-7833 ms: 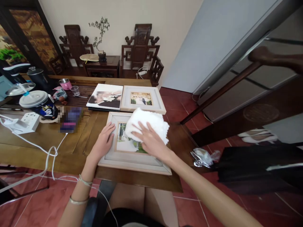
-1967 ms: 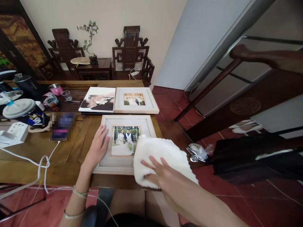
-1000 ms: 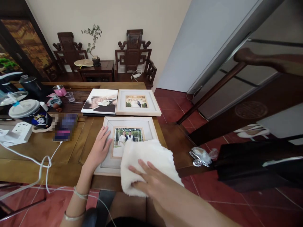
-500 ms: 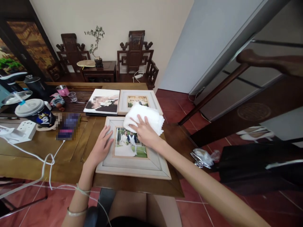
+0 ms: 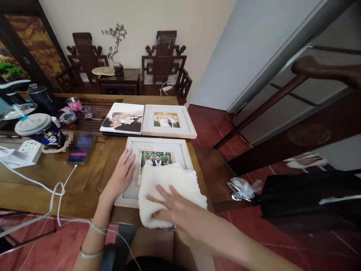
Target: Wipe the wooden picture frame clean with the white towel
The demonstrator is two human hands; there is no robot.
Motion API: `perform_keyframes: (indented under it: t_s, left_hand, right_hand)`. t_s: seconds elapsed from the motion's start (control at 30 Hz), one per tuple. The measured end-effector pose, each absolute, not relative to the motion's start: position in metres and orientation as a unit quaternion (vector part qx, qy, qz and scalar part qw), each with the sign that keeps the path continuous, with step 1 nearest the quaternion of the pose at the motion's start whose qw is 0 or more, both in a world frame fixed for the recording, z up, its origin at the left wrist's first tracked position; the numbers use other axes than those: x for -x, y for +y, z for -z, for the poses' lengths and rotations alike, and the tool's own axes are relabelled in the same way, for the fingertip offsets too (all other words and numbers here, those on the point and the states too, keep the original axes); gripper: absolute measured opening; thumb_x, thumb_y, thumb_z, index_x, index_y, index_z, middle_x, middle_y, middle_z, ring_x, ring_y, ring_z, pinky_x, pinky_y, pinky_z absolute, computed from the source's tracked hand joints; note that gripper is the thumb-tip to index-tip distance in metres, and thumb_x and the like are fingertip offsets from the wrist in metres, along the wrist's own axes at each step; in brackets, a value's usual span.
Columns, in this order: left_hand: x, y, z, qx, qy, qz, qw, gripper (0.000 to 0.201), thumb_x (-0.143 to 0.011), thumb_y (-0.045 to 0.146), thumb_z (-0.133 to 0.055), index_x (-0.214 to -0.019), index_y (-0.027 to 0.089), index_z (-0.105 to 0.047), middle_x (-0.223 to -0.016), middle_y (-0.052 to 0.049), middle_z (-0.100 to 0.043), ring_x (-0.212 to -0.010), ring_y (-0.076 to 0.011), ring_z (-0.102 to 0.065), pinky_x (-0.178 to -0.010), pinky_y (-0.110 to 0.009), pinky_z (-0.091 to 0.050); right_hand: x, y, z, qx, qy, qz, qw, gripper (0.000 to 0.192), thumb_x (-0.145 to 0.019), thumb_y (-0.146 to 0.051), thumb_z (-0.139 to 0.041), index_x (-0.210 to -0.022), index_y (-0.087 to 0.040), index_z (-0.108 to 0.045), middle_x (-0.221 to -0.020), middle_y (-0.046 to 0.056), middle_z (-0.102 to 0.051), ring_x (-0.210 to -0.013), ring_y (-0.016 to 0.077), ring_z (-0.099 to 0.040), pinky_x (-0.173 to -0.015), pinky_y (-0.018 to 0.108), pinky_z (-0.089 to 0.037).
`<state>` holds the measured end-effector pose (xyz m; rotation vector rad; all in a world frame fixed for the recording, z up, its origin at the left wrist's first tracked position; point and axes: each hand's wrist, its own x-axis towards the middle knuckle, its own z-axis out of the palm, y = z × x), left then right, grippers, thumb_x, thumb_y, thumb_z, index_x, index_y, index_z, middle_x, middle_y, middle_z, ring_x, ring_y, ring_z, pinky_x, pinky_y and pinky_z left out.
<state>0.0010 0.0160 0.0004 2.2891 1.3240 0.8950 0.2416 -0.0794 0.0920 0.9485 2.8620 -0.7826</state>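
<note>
A framed wedding photo (image 5: pixel 158 158) with a pale wide border lies flat near the table's front corner. My left hand (image 5: pixel 123 175) rests on its left border, fingers stretched out over the edge. Over the lower right of the frame, my right hand (image 5: pixel 172 205) holds a folded, fluffy white cloth (image 5: pixel 183 180), its fingers spread across the top. The cloth hides the lower part of the photo and hangs past the frame's near edge. Just behind lie a second framed photo (image 5: pixel 169 124) and a white-edged photo panel (image 5: pixel 122 118).
On the left are a lidded dark cup (image 5: pixel 47 131), a phone (image 5: pixel 81 146) on a white cable, a power strip (image 5: pixel 26 154) and a pink mug (image 5: pixel 74 104). The cable runs past my left forearm. A wooden chair (image 5: pixel 282 124) stands to the right.
My right hand and the cloth have moved from the far edge of the near frame down to its lower right, uncovering the second frame's photo. My left hand has stayed in place.
</note>
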Motion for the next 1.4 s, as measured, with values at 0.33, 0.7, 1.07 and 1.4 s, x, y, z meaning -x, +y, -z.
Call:
perform_keyframes:
  t_s: [0.33,0.7,1.07,1.4]
  left_hand:
    - [0.001,0.019,0.001,-0.805,0.470,-0.309,0.186,0.043,-0.099,0.035,-0.036,-0.135,0.017,-0.052,-0.153,-0.014,-0.035,-0.146,-0.0259,-0.022,-0.117,-0.051,-0.022]
    - [0.000,0.017,0.001,-0.793,0.476,-0.330,0.187,0.044,-0.100,0.035,-0.034,-0.138,0.018,-0.048,-0.152,-0.013,-0.037,-0.146,-0.0231,-0.023,-0.118,-0.050,-0.022]
    - [-0.002,0.014,-0.008,-0.775,0.489,-0.338,0.217,0.051,-0.100,0.040,-0.029,-0.146,0.019,-0.036,-0.156,-0.010,-0.030,-0.145,-0.0213,-0.023,-0.120,-0.044,-0.019]
    - [-0.003,0.007,-0.017,-0.757,0.473,-0.382,0.238,0.059,-0.100,0.047,-0.024,-0.153,0.021,-0.017,-0.160,-0.007,-0.018,-0.147,-0.0214,-0.018,-0.120,-0.039,-0.015]
  right_hand:
    - [-0.215,0.025,-0.047,-0.453,0.890,0.040,-0.044,0.076,-0.067,0.010,-0.040,-0.140,-0.011,-0.047,-0.157,0.012,-0.023,-0.143,0.0424,-0.004,-0.110,0.070,-0.011]
    - [-0.223,-0.035,-0.074,-0.325,0.924,0.200,0.027,0.070,-0.066,0.008,-0.041,-0.127,-0.021,-0.060,-0.154,0.006,-0.034,-0.144,0.0387,-0.012,-0.107,0.070,-0.019]
    - [-0.235,-0.008,-0.102,-0.431,0.897,0.091,-0.034,0.094,-0.062,0.018,-0.033,-0.146,-0.025,-0.038,-0.161,0.004,-0.012,-0.145,0.0362,-0.002,-0.110,0.063,-0.023]
    - [-0.176,0.036,-0.067,-0.412,0.911,0.010,0.031,0.058,-0.082,0.005,-0.047,-0.134,-0.021,-0.053,-0.157,0.007,-0.025,-0.141,0.0463,-0.015,-0.105,0.073,-0.023]
